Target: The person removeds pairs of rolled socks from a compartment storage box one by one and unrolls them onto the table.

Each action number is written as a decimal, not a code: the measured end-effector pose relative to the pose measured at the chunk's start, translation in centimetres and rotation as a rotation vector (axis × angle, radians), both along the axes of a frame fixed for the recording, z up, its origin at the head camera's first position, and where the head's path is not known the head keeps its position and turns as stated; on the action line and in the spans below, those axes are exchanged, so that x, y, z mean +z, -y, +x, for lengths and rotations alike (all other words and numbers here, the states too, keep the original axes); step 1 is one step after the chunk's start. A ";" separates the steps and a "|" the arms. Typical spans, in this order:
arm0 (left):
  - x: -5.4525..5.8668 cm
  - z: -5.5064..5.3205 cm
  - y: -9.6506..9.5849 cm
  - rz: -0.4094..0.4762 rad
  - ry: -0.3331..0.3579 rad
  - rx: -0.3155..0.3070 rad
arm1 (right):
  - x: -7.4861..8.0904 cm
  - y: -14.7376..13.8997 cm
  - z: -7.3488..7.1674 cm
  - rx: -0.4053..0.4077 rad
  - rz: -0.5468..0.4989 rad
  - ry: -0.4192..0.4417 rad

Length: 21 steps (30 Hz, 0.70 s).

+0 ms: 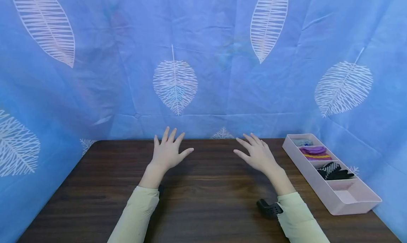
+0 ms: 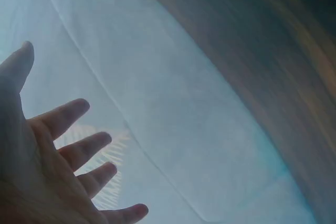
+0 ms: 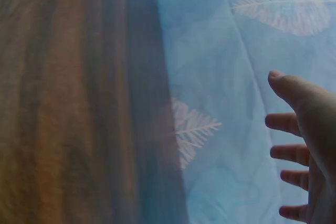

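Both hands are held out over the dark wooden table, palms down, with nothing in them. In the head view the left hand [image 1: 166, 153] spreads its fingers wide near the table's far edge, left of the middle. The right hand [image 1: 259, 154] stands apart from it on the right, fingers extended and pointing inward. Its palm side and straight fingers also show in the right wrist view, where the hand [image 3: 315, 145] is at the right edge. In the left wrist view the left hand [image 2: 47, 166] shows its palm and separated fingers against the blue cloth.
A pale pink divided box [image 1: 308, 176] stands on the right of the table [image 1: 203, 200]. Its compartments hold a grey-blue folded item [image 1: 302, 142], purple and striped fabric [image 1: 314, 151], and black gloves [image 1: 334, 171]. A blue leaf-print curtain [image 1: 210, 84] hangs behind.
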State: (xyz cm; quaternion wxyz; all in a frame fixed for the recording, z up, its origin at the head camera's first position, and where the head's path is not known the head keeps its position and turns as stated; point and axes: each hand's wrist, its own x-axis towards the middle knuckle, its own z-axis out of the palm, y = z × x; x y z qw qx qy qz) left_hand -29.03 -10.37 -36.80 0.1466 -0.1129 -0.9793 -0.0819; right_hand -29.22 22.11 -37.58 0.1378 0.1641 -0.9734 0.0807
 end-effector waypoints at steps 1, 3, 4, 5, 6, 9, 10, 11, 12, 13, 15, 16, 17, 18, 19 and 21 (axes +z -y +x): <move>0.2 0.1 -0.3 -0.006 -0.012 -0.012 | 0.3 -0.1 0.1 0.008 -0.005 -0.008; 0.5 0.3 -0.9 -0.006 -0.043 -0.039 | 0.9 -0.4 0.4 0.021 -0.016 -0.018; 0.5 0.4 -1.2 -0.011 -0.063 -0.051 | 1.1 -0.6 0.6 0.023 -0.014 -0.024; 0.6 0.6 -1.5 -0.016 -0.085 -0.063 | 1.4 -0.8 0.8 0.024 -0.015 -0.028; 0.7 0.7 -1.8 -0.020 -0.106 -0.078 | 1.7 -1.0 1.0 0.023 -0.015 -0.034; 0.6 1.3 -3.0 -0.029 -0.182 -0.136 | 2.2 -2.0 1.8 0.015 -0.012 -0.070; 0.6 1.5 -3.4 -0.035 -0.212 -0.156 | 2.4 -2.4 2.1 0.015 -0.014 -0.088; 0.6 1.7 -3.7 -0.038 -0.242 -0.177 | 2.5 -2.7 2.4 0.016 -0.018 -0.108; 0.6 1.9 -4.1 -0.039 -0.269 -0.198 | 2.6 -3.1 2.7 0.021 -0.022 -0.137; 0.6 2.1 -4.5 -0.038 -0.298 -0.221 | 2.7 -3.5 3.0 0.025 -0.024 -0.167; 0.6 2.5 -5.3 -0.035 -0.359 -0.267 | 2.8 -4.4 3.5 0.039 -0.029 -0.232; 0.5 2.7 -5.6 -0.034 -0.388 -0.289 | 2.8 -4.9 3.7 0.045 -0.032 -0.262; 0.5 2.8 -6.0 -0.032 -0.415 -0.311 | 2.8 -5.3 4.0 0.049 -0.034 -0.288; 0.4 3.0 -6.3 -0.031 -0.443 -0.333 | 2.7 -5.8 4.3 0.054 -0.036 -0.310; 0.4 3.1 -6.6 -0.031 -0.468 -0.353 | 2.6 -6.2 4.7 0.057 -0.037 -0.324; 0.2 3.4 -7.2 -0.039 -0.508 -0.386 | 2.3 -7.1 5.4 0.067 -0.037 -0.351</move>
